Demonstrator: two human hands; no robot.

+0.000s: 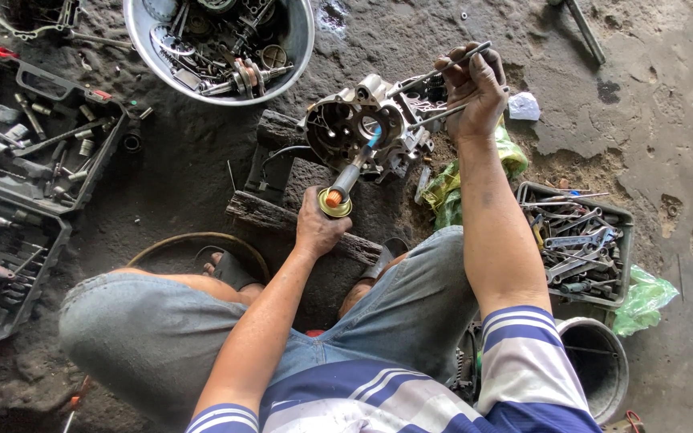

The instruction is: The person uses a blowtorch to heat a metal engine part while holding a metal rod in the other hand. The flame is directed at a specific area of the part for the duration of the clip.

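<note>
A grey metal engine case (pixel 362 128) rests on dark wooden blocks (pixel 282 210) on the ground in front of me. My left hand (pixel 318 226) grips a small torch (pixel 345 186) with a brass and orange base; its blue tip points into the case's round opening. My right hand (pixel 468 88) is raised at the case's right side and is closed on thin metal rods (pixel 443 70) that reach toward the case.
A metal bowl (pixel 302 40) of engine parts stands at the top. An open black tool case (pixel 22 172) lies at left. A tray of wrenches (pixel 579 240) sits at right, with green plastic bags (pixel 643 301) and a bucket (pixel 599 365) nearby.
</note>
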